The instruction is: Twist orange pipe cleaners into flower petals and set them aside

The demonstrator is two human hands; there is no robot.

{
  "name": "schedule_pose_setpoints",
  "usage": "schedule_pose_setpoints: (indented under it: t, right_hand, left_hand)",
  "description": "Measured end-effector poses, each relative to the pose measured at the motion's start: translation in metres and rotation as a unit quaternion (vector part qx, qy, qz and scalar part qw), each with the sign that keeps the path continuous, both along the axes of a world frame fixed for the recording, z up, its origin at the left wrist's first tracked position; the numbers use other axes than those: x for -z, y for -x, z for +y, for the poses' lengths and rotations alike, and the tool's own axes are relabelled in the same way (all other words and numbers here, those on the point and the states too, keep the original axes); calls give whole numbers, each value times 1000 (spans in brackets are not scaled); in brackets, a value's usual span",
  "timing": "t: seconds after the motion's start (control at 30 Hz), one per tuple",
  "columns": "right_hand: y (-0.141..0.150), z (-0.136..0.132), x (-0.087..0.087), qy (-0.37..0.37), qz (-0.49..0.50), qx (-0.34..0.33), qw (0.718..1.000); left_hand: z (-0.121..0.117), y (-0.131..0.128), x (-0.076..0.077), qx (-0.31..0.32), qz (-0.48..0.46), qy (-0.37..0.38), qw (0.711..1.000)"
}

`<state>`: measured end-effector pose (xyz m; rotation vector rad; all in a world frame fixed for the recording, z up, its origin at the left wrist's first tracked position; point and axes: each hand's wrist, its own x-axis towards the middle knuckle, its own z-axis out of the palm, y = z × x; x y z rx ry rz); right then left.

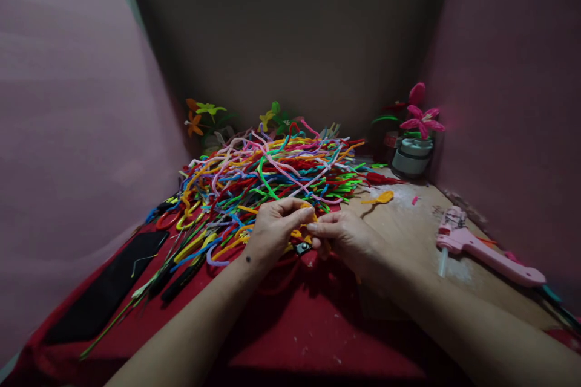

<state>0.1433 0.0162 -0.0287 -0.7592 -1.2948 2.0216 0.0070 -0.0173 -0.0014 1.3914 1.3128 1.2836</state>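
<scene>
My left hand (280, 224) and my right hand (338, 231) meet in the middle of the view, fingertips nearly touching. Both pinch a small orange-yellow pipe cleaner (309, 211), mostly covered by the fingers, so its full shape is hidden. Just behind my hands rises a big heap of many-coloured pipe cleaners (281, 169). Under the fingers, a small dark metal tool part (302, 248) shows near the red cloth. To the right of my right hand, an orange pipe-cleaner petal (385, 197) lies on the wooden board.
A pink glue gun (490, 251) rests on the wooden board (408, 230) at right. A black flat case (109, 290) and several thin stems lie left on the red cloth (299, 338). Behind stand pipe-cleaner flowers (423, 121) and a grey-green pot (412, 157).
</scene>
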Motion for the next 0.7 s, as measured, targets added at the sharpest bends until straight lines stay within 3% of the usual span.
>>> schedule_pose_setpoints:
  t: [0.17,0.37,0.43,0.53,0.7]
  right_hand:
    - [3,-1,3,-28,-39,18,999]
    - [3,-5,1,-13,-59,17,998]
    - [2,-5,1,-3,-42,1,999]
    - [1,-3,1,-8,14,0,1000]
    - [0,5,-4,38,122,81,989]
  left_hand:
    - [0,0,2,-33,99,-6,995]
    - [-1,-2,5,-95,255,-77,959]
    - [-1,-1,3,-102,229,-78,965]
    - [2,5,-2,-83,112,-45,989]
    - [6,14,-4,-33,-8,4,999]
